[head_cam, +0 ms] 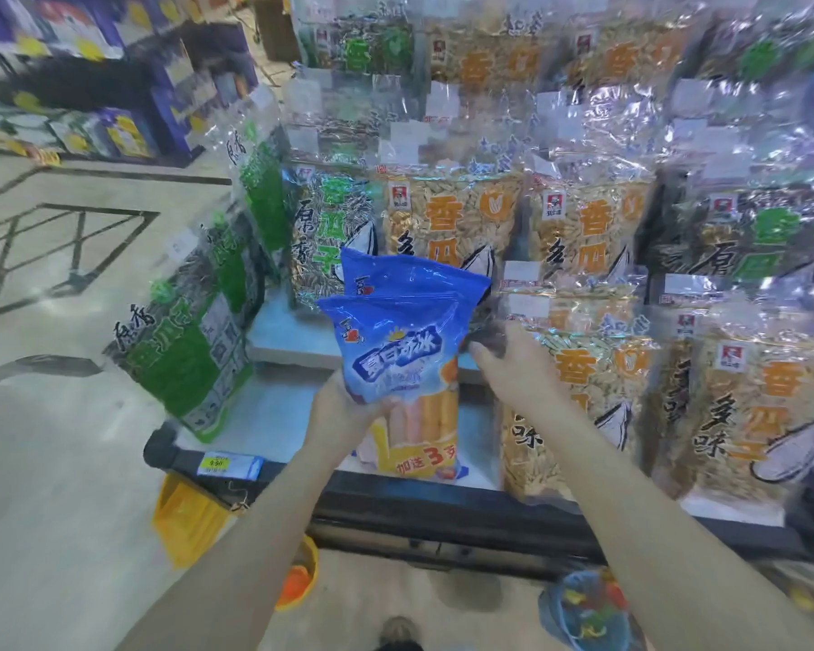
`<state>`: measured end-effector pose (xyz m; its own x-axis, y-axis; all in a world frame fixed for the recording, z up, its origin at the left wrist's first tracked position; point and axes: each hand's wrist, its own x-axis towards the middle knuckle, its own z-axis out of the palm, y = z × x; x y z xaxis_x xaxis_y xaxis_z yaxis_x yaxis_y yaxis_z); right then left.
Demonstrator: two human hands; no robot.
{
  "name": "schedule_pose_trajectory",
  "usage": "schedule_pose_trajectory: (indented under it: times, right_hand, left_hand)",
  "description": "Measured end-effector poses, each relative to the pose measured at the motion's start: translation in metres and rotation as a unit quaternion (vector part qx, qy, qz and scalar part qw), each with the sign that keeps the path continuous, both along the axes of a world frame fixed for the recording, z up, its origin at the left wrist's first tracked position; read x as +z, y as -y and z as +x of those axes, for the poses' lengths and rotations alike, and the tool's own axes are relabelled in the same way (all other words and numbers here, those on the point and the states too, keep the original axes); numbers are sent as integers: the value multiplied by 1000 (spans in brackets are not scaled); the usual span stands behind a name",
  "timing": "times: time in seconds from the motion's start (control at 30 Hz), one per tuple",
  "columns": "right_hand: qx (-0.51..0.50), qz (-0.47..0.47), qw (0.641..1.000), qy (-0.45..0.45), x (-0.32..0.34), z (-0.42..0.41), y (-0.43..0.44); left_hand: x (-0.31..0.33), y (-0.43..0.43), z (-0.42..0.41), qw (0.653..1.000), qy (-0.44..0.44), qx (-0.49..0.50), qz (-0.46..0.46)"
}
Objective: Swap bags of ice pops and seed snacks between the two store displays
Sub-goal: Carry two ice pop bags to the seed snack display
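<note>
Left hand (pixel 344 406) grips ice pop bags (pixel 395 354); right hand (pixel 513 368) fingertips blurred.

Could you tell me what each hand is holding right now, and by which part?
The left hand grips the blue ice pop bags at the front bag's middle left edge. The right hand reaches behind their right edge; whether it grips anything cannot be told.

1 head view, forward and down (close) onto the seed-snack display (pixel 583 227).

2 blue ice pop bags (pixel 398 350) overlapped, upright, tilted; seed snack bags (pixel 447 218) upright in tiers behind.
</note>
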<state>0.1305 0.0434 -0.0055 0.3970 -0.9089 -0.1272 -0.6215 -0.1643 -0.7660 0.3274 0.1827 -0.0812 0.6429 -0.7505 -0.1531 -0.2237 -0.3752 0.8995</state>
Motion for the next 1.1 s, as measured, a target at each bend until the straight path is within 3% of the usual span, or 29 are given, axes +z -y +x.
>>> schedule_pose_trajectory:
  times: [0.2,0.37,0.53,0.77,1.1]
  right_hand:
    - [15,38,999,24,-13,25,3]
    - [16,56,997,43,-24,44,3]
    - [-14,66,992,108,-33,62,0]
    - [-60,70,987,135,-45,74,-3]
    - [-51,63,977,200,-38,75,-20]
  left_hand:
    - [-13,-19,24,982,-162,25,-94]
    - [-19,-35,45,964,-230,41,-130]
    - [-26,-47,62,956,-248,57,-145]
    - [-28,-53,72,943,-261,96,-180]
    - [1,-73,85,951,-223,124,-177]
